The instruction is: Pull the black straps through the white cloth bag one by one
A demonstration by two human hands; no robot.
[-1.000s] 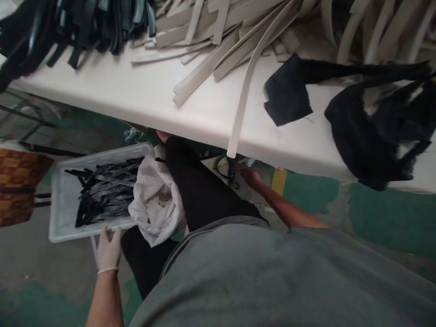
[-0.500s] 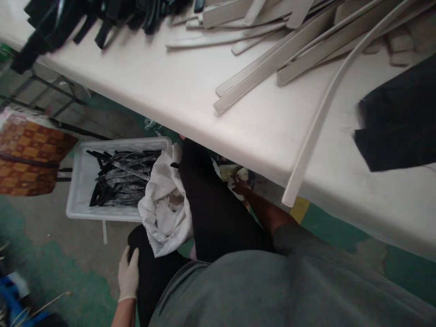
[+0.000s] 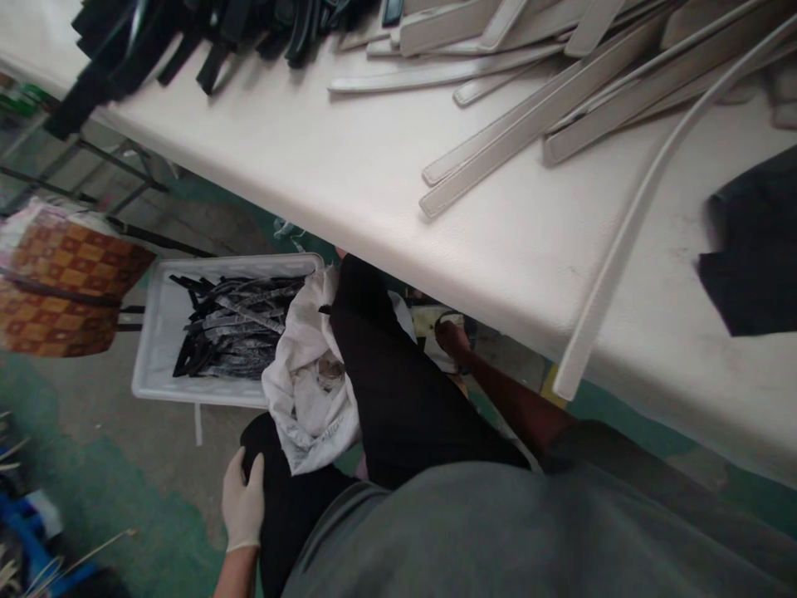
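Note:
My left hand [image 3: 243, 504], in a pale glove, rests on the knee of my black trousers [image 3: 292, 498], thumb spread away from the fingers, holding nothing. Under the table edge, my right hand [image 3: 454, 340] is bare and reaches in among small items. Its fingers look curled at a dark, loop-like thing [image 3: 443, 319], too small and blurred to name. Between my legs sits a white woven sack [image 3: 311, 415] with scraps inside. Beside it a white plastic bin [image 3: 149, 349] holds many black strips [image 3: 242, 324].
Above my lap runs a pale table [image 3: 498, 241]. Beige stitched straps [image 3: 486, 149] lie piled on it, one overhanging the edge. Black straps [image 3: 217, 41] lie at its far left, a black piece [image 3: 753, 249] at right. A checked brown basket [image 3: 68, 282] stands left of the bin.
The view has shifted, so everything sits further right. Beneath the table, my right hand has lifted slightly, with the dark loop-like thing now showing at its fingers. My left hand stays on the knee.

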